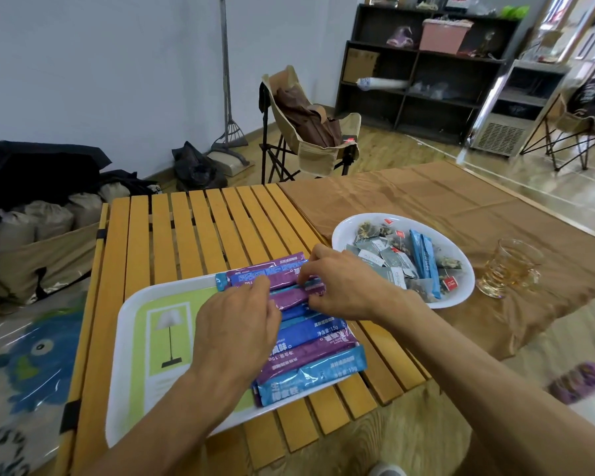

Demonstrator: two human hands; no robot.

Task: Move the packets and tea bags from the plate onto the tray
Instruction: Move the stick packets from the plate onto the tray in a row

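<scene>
Two hands [234, 334] on tray [124, 338] packets [309, 359], tea bags on plate [461, 290]

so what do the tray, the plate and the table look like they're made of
Tray: probably plastic, white glossy rim with printed green panel. Plate: looks like glazed ceramic or melamine, shiny white. Table: wooden slats with a warm yellow finish, gaps between them.

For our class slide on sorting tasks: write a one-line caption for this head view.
Both hands, left hand and right hand, arrange stick packets on the tray; tea bags remain on the plate.
</scene>
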